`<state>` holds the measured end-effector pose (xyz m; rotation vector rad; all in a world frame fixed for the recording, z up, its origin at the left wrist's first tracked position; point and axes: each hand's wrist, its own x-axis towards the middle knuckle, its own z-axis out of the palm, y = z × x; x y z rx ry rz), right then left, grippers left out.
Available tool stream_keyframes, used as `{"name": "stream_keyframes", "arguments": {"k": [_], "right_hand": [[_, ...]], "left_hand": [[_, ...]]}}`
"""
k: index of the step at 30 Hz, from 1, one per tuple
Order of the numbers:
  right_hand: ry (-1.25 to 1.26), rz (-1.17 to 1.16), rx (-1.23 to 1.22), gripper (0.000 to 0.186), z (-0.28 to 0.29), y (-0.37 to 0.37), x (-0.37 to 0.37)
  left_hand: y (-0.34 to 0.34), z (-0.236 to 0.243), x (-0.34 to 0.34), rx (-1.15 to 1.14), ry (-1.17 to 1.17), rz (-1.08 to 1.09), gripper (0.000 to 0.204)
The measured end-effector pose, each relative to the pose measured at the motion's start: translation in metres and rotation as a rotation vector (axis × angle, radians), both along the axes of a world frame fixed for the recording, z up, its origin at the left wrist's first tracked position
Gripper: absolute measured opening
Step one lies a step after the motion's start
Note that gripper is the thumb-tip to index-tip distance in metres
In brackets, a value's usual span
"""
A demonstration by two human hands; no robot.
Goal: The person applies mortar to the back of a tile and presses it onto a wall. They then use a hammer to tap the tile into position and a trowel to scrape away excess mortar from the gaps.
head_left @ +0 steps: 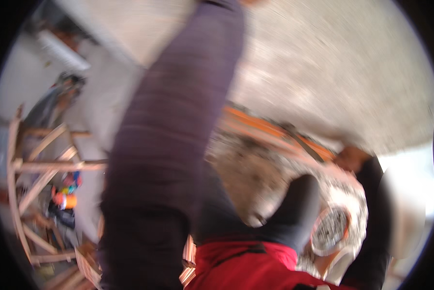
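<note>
My left arm, in a dark purple sleeve, stretches up across the view toward the grey wall (333,63). Only a sliver of my left hand (251,2) shows at the top edge, so its fingers are hidden. Lower on the right, my right hand (351,158) is at the right end of a long orange bar or board (255,121) that runs along the foot of the wall. Motion blurs its fingers, and whether it grips anything is unclear. A dark strip (304,144) lies across the orange piece near this hand.
A bucket (330,230) with grey, mortar-like material stands beside my right leg. Rough, dirty ground (248,174) lies before my legs. To the left are a wooden frame (57,166), an orange round object (69,201) among colourful items, and loose timber (84,263).
</note>
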<state>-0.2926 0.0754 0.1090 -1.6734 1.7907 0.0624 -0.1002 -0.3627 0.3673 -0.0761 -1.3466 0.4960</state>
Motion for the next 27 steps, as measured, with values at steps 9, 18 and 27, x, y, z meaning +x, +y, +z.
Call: {"name": "stream_keyframes", "arguments": {"k": [9,18,27], "right_hand": [[-0.579,-0.858,-0.023,0.026,0.032,0.036,0.109],[0.193,-0.562,-0.626,0.021,0.022,0.050,0.148],[0.320,-0.586,-0.606,0.019,0.023,0.023,0.166]], "left_hand": [[0.027,-0.005,0.030,0.145,-0.081,-0.136,0.051],[0.036,-0.009,0.023,0.242,-0.147,-0.057,0.052],[-0.007,-0.005,0.016,-0.044,-0.023,-0.008,0.049]]}}
